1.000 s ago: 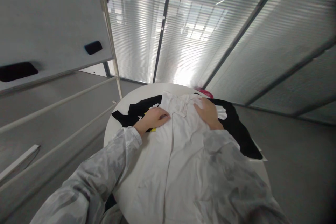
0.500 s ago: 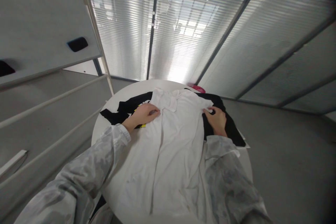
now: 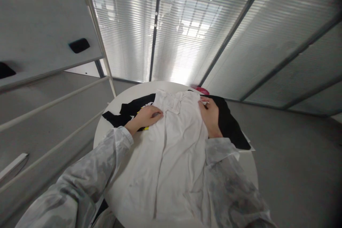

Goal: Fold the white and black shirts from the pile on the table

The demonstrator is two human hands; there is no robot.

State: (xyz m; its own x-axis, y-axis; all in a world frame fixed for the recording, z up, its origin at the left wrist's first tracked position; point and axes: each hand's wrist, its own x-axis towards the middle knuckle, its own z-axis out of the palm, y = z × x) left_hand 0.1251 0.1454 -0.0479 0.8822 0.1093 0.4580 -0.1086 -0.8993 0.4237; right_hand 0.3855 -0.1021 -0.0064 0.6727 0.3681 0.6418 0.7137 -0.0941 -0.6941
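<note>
A white shirt (image 3: 179, 156) lies lengthwise down the table, its collar end away from me and a dark line running down its front. My left hand (image 3: 146, 117) rests at the shirt's upper left edge, fingers curled and thumb close to them, pinching the cloth. My right hand (image 3: 210, 115) is at the upper right edge by the shoulder, its thumb and fingers closed on the fabric; the sleeve there is mostly hidden by the hand. Under the shirt, black clothing (image 3: 232, 124) sticks out on the right, and a black garment (image 3: 139, 103) with a yellow patch shows on the left.
The round white table (image 3: 128, 91) bears the clothes. Something pink (image 3: 202, 90) sits at its far edge. On the left are a whiteboard (image 3: 48, 17) and its pale frame bars (image 3: 61, 99). A ribbed translucent partition (image 3: 181, 35) stands beyond the table.
My right hand has moved left and slightly away from me, bringing the shirt's right sleeve inward and baring more of the black clothing. My left hand has stayed in place.
</note>
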